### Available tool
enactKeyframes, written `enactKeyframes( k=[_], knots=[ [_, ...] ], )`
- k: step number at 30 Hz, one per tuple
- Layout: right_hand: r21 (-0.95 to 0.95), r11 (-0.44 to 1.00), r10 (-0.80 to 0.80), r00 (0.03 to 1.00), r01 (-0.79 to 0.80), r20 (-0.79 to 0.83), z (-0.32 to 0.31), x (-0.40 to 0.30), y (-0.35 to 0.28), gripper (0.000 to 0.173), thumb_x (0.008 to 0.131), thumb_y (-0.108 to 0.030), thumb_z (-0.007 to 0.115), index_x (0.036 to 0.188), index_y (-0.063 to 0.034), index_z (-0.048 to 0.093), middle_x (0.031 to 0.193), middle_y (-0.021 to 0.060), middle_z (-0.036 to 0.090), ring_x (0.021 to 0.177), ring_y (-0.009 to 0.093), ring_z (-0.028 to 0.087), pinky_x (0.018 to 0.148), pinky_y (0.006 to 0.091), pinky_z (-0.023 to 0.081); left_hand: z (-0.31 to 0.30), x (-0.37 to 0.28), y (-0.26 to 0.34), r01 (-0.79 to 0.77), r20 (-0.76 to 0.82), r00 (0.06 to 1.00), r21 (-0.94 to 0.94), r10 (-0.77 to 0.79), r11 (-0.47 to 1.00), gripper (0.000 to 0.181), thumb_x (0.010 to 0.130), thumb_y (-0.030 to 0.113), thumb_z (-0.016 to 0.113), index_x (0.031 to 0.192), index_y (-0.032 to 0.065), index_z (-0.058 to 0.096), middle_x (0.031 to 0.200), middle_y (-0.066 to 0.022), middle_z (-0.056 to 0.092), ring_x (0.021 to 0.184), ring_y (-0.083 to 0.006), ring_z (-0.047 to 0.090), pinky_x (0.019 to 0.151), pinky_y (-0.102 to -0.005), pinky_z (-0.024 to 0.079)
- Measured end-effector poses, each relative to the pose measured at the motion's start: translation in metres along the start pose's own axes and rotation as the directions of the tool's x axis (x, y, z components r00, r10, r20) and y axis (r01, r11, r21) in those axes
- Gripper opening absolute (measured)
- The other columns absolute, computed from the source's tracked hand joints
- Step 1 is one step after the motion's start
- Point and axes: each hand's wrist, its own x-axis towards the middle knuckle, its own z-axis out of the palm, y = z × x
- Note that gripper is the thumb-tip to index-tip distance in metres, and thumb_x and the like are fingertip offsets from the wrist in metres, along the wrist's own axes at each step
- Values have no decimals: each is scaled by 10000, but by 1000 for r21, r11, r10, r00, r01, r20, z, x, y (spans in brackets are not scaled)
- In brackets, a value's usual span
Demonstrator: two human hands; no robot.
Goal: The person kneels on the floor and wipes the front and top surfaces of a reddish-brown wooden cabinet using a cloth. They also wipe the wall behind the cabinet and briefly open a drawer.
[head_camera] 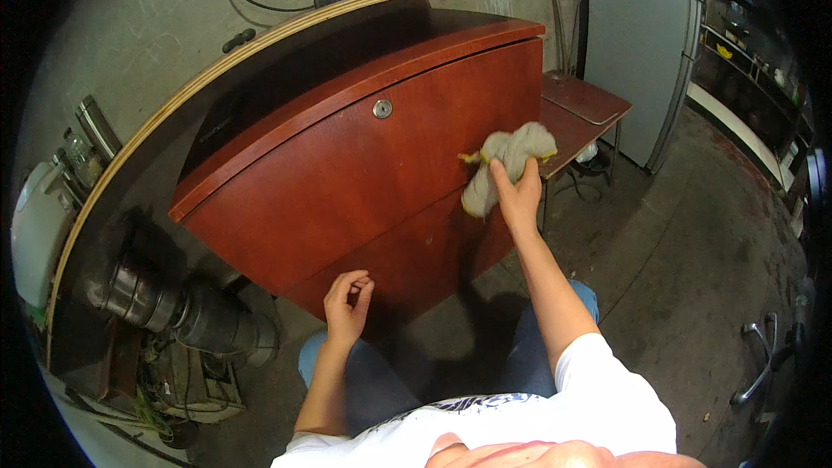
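A reddish-brown wooden cabinet (312,188) with two drawer fronts stands before me, a round metal lock (382,108) near the top edge of its upper front. My right hand (519,195) grips a bunched whitish cloth (520,145) with yellow edging, held at the right part of the cabinet front. Whether the cloth touches the wood, I cannot tell. Lower and to the left, my left hand (347,305) hangs in front of the lower drawer front with curled fingers and nothing visible in it.
A long plywood-edged top (188,88) curves behind the cabinet. Metal pots (140,296) and a motor-like machine stand at left. To the right are a small brown table (585,101), a grey refrigerator (637,45) and a chrome-legged object (757,361).
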Motion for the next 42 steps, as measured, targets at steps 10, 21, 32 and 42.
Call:
enactKeyframes(
  k=[10, 21, 32, 42],
  knots=[
    [-79, 835, -492, 805, 544, 332, 96, -66, -71, 280, 743, -58, 620, 978, 63, 529, 1301, 279, 367, 1289, 462, 267, 1037, 557, 245, 21, -5, -27, -92, -260, 940, 429, 221, 898, 331, 821, 53, 630, 1143, 47, 556, 1271, -182, 434, 1164, -355, 402, 967, -451, 328],
    [-284, 588, -733, 648, 757, 209, 73, 70, -41, 488, 721, -2, 593, 1195, -3, 480, 1344, 216, 378, 1305, 378, 316, 1033, 480, 303, 14, -4, -46, -64, -344, 888, 564, 305, 823, 420, 843, 79, 608, 1250, 40, 511, 1379, -205, 347, 1239, -374, 335, 1000, -476, 276],
    [-278, 939, -233, 970, 205, -71, 31, 50, 108, 519, 796, 18, 547, 1281, 88, 377, 1325, 244, 403, 1224, 393, 394, 1046, 387, 308, 23, -2, -42, -42, -335, 901, 566, 276, 823, 451, 838, 80, 621, 1272, 66, 498, 1414, -212, 300, 1275, -392, 297, 1027, -503, 251],
    [-248, 968, 43, 957, 31, 286, 62, -115, 55, 555, 708, 59, 631, 1218, 40, 415, 1318, 230, 340, 1199, 399, 390, 996, 385, 369, 39, -14, -35, -146, -256, 917, 501, 306, 853, 459, 821, 48, 613, 1258, 25, 473, 1352, -221, 370, 1211, -388, 363, 998, -472, 289]
  ],
)
